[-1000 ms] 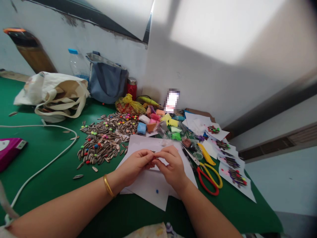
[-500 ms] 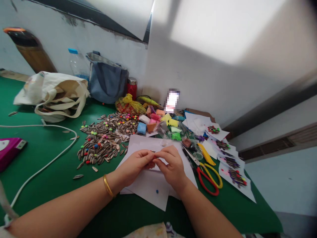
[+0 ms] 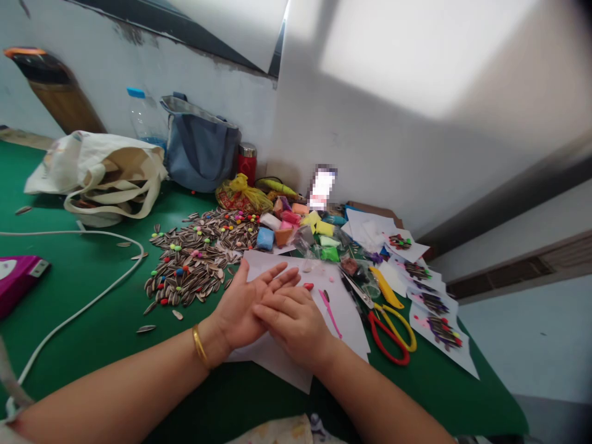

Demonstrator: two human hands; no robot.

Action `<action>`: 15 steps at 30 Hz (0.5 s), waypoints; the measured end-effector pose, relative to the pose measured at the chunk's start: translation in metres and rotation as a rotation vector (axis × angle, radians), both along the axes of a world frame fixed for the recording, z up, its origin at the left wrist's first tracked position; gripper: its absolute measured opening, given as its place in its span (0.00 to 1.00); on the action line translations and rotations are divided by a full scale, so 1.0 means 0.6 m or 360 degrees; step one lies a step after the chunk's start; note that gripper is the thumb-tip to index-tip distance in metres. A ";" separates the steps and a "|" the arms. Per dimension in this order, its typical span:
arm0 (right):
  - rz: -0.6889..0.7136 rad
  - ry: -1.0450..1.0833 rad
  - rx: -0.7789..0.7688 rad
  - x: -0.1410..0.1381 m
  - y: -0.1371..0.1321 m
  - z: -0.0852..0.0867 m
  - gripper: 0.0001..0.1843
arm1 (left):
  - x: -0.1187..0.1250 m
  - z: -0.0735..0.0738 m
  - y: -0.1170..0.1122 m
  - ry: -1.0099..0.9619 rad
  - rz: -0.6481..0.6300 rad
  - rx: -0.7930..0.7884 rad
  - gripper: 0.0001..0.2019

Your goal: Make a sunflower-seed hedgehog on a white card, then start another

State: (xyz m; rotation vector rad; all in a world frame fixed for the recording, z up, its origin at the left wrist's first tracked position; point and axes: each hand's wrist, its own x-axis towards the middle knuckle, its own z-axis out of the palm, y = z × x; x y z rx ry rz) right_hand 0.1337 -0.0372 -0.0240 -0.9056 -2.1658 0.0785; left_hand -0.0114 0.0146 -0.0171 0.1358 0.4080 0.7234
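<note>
1 L hand (image 3: 245, 308), lower ctr of frame: palm up, fingers apart. 1 R hand (image 3: 298, 317): laid across L palm; grip hidden, cannot tell. 1 pink strip (image 3: 333, 319) w/ 1 dark seed (image 3: 326, 295), ctr right, on white paper (image 3: 351, 336); 1 red piece (image 3: 308, 285) near R fingertips.

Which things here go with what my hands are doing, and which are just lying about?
Probably belonging, being under or near your left hand and right hand, or of matching material:
white paper
pink strip
striped seeds
coloured packets
scissors
seed-decorated sheets

Probably just lying about, farther off:
blue bag
white bag
clear bottle
red flask
purple device
</note>
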 end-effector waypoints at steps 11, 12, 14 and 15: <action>-0.0084 -0.0473 0.0066 0.004 -0.002 -0.018 0.34 | -0.014 -0.002 0.019 -0.0069 0.0159 -0.0006 0.37; -0.0088 -0.0467 0.0057 0.004 -0.002 -0.018 0.33 | -0.015 -0.002 0.020 -0.0089 0.0186 -0.0009 0.37; 0.0003 -0.0440 0.0051 0.005 -0.002 -0.016 0.31 | -0.016 -0.001 0.021 -0.0101 0.0231 -0.0031 0.37; 0.0064 -0.0443 0.0051 0.005 -0.002 -0.015 0.32 | -0.016 -0.001 0.022 -0.0096 0.0232 -0.0042 0.37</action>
